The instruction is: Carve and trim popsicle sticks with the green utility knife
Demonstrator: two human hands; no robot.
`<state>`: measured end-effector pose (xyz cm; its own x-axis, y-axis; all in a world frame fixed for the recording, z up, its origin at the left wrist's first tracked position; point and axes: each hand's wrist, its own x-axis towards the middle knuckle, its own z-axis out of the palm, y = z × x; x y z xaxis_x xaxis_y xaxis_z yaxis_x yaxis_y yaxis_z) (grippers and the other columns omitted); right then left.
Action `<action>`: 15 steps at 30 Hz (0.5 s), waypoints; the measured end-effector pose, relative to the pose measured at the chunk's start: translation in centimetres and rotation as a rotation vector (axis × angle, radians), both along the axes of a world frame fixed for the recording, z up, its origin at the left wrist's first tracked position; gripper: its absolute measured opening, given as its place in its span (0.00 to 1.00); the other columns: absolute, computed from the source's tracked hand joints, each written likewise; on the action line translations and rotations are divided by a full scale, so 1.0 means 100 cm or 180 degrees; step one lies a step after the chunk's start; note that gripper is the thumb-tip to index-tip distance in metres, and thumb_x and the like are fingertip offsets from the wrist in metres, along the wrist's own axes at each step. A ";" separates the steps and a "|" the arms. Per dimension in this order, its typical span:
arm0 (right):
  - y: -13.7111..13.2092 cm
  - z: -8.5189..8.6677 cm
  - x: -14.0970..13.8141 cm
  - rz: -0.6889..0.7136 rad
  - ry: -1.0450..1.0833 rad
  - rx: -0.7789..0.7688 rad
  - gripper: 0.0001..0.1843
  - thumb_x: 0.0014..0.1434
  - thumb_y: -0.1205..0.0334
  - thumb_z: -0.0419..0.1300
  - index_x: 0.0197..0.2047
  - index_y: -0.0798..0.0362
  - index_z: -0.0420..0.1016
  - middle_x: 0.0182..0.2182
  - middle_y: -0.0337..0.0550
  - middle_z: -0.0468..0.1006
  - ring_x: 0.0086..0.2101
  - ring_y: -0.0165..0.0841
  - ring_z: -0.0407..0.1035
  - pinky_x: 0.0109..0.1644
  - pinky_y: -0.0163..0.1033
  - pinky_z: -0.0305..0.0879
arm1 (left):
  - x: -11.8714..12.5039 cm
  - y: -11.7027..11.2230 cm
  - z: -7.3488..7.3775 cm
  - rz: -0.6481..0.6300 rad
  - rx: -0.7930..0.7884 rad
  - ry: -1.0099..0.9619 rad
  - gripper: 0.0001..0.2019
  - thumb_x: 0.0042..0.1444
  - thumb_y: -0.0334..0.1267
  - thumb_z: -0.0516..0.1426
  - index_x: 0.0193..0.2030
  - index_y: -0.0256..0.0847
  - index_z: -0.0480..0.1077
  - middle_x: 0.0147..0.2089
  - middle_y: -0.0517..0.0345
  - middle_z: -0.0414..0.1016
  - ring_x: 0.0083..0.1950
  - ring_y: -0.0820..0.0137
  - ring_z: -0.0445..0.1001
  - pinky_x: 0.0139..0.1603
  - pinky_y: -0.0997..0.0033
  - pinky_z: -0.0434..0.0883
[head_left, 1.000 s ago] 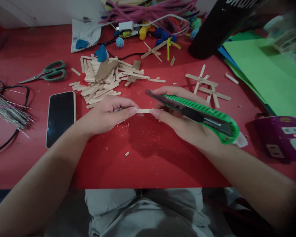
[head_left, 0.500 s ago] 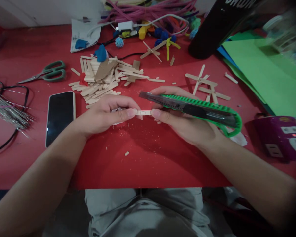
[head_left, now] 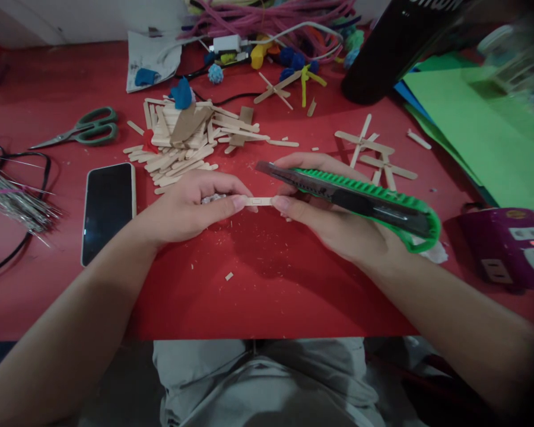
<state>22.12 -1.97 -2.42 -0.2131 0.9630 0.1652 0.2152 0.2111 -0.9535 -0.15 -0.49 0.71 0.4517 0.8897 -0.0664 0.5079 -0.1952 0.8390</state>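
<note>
A short wooden craft stick (head_left: 257,201) spans the gap between my two hands, with a small rectangle outlined on its face. My left hand (head_left: 204,204) pinches its left end between thumb and fingers. The right end is pinched by my right hand (head_left: 323,216), which also carries a green utility knife (head_left: 365,201) resting between thumb and fingers. The knife's blade points up and left, above the stick and apart from it. Below the hands, a small cut piece of wood (head_left: 229,276) and fine shavings lie on the red table (head_left: 267,314).
A pile of craft sticks (head_left: 182,148) lies behind my left hand. Scissors (head_left: 93,126), a phone (head_left: 109,213) and a wire bundle (head_left: 20,198) are on the left. Crossed sticks (head_left: 369,145), a black bottle (head_left: 382,53), green paper (head_left: 467,112) and a purple power socket block (head_left: 507,249) are on the right.
Both hands keep their pinch on the craft stick. The knife has shifted very slightly to the right; otherwise little differs.
</note>
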 end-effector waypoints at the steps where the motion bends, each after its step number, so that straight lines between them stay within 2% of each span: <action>1: -0.001 0.001 0.000 -0.0027 -0.0029 0.0002 0.20 0.57 0.56 0.69 0.52 0.42 0.75 0.37 0.40 0.79 0.36 0.36 0.76 0.39 0.43 0.78 | 0.001 0.000 0.001 -0.0004 0.0038 0.0065 0.13 0.58 0.46 0.56 0.38 0.41 0.79 0.29 0.59 0.76 0.30 0.74 0.70 0.31 0.76 0.66; 8: -0.002 0.007 -0.005 -0.0165 -0.0186 0.0199 0.18 0.55 0.64 0.70 0.50 0.48 0.78 0.32 0.38 0.78 0.31 0.30 0.74 0.35 0.36 0.74 | 0.001 0.003 -0.001 -0.0143 0.0148 0.0274 0.13 0.59 0.44 0.56 0.42 0.42 0.79 0.36 0.59 0.80 0.36 0.71 0.74 0.36 0.76 0.68; 15: -0.001 0.002 -0.005 -0.0148 -0.0089 0.0257 0.17 0.56 0.63 0.69 0.50 0.46 0.78 0.34 0.38 0.80 0.32 0.31 0.75 0.37 0.37 0.75 | 0.001 0.005 -0.004 -0.0658 -0.0373 0.0195 0.14 0.61 0.44 0.54 0.43 0.41 0.78 0.22 0.63 0.69 0.25 0.75 0.65 0.28 0.76 0.63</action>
